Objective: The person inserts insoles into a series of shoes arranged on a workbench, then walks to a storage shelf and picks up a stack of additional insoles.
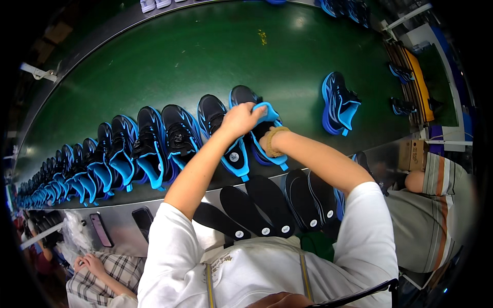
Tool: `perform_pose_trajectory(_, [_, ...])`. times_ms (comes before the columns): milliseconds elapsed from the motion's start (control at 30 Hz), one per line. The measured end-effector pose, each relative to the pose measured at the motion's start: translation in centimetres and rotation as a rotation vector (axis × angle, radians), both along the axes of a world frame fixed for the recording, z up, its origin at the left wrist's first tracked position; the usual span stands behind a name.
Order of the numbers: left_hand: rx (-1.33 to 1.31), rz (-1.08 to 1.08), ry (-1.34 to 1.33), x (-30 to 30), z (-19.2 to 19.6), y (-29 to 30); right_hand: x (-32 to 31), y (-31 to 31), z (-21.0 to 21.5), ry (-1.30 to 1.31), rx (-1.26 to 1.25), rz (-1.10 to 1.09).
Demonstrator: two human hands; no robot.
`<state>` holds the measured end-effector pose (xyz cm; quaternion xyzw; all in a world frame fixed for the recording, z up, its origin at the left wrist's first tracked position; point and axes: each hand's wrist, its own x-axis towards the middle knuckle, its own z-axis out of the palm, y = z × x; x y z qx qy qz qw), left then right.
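A black sneaker with blue trim (244, 95) stands on the green work surface in front of me, its toe pointing away. My left hand (240, 120) is closed on the sneaker's light-blue padded tongue (268, 112), pulling it up and aside. My right hand (267, 142) reaches down into the shoe opening, so its fingers are hidden; a tan band (277, 141) circles the wrist. Just left of it stands another sneaker (210, 109), a round white sticker on its insole. Below my forearms, several black insoles (269, 200) with white round stickers lie on the metal ledge.
A long row of matching sneakers (123, 143) runs off to the left. One sneaker (339, 102) stands apart on the green surface (179, 56) at right. A phone (101, 229) lies on the ledge (120, 215). People sit close on both sides; a carton (412, 155) is at right.
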<state>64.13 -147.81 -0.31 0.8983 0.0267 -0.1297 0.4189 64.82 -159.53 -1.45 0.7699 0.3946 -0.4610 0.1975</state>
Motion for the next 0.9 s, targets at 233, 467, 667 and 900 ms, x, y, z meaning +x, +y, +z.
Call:
perform_pose_trajectory(233, [0.057, -0.043, -0.448, -2.2, -1.7, -2.8, 1.0, -1.6, -6.5, -0.293, 0.461, -0.164])
perform_pose_trajectory(467, [0.119, -0.120, -0.521, -1.9, -2.9, -2.6, 2.7, -0.5, -9.0, -0.319, 0.393, -0.178])
perform_pose_trajectory(667, [0.211, 0.086, -0.452, -0.3, -3.0, -3.2, 3.3, -2.9, -6.9, -0.237, 0.400, -0.120])
perform_pose_trajectory(900, [0.250, 0.074, -0.235, 0.2, -1.8, -1.8, -1.8, -2.7, 4.9, 0.159, -0.032, 0.080])
